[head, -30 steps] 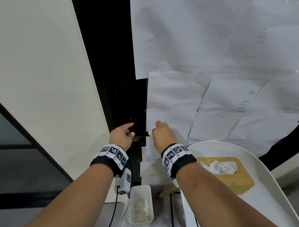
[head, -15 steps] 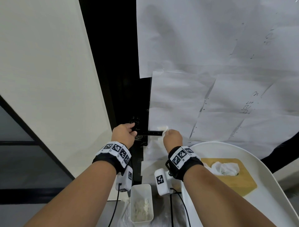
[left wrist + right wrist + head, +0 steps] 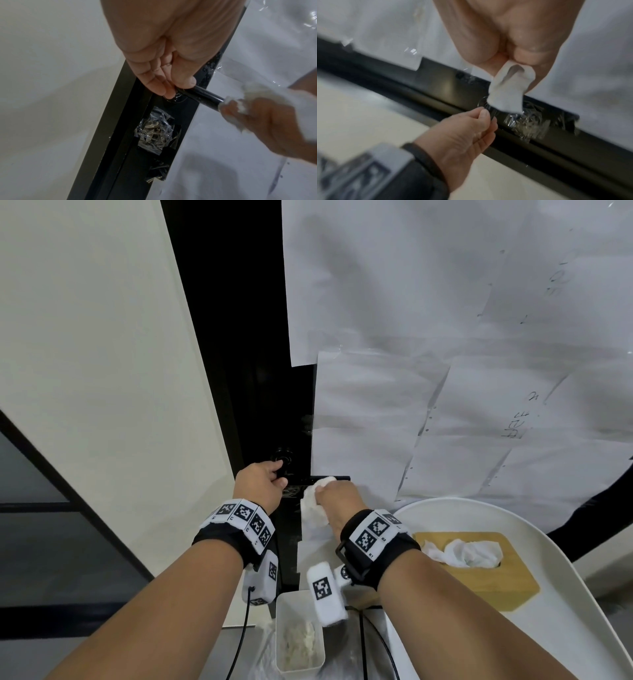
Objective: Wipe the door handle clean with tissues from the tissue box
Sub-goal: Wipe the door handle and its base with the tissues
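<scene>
The black lever door handle (image 3: pixel 202 96) sticks out from the dark door edge. My left hand (image 3: pixel 274 479) holds its base by the round rosette, thumb on top of the bar (image 3: pixel 186 82). My right hand (image 3: pixel 334 495) grips a crumpled white tissue (image 3: pixel 313 501) wrapped around the outer part of the handle (image 3: pixel 297 480). The left wrist view shows the tissue (image 3: pixel 240 94) bunched between the right hand's fingers (image 3: pixel 267 121). A loose end of the tissue (image 3: pixel 506 89) hangs below the right palm, just above the left hand (image 3: pixel 471 129). The wooden tissue box (image 3: pixel 486 583) sits at the lower right, a tissue (image 3: pixel 469 553) poking out.
The box stands on a white rounded table (image 3: pixel 582 628) to my right. Below the handle a small white bin (image 3: pixel 318 655) holds used tissues. Paper sheets (image 3: pixel 445 405) cover the door panel. Crinkled clear tape (image 3: pixel 154 134) covers the lock below the handle. A pale wall (image 3: pixel 102 371) fills the left.
My right hand slid right along the handle with the tissue, then back left toward the base, and its wrist has turned. My left hand has kept its hold at the handle's base.
</scene>
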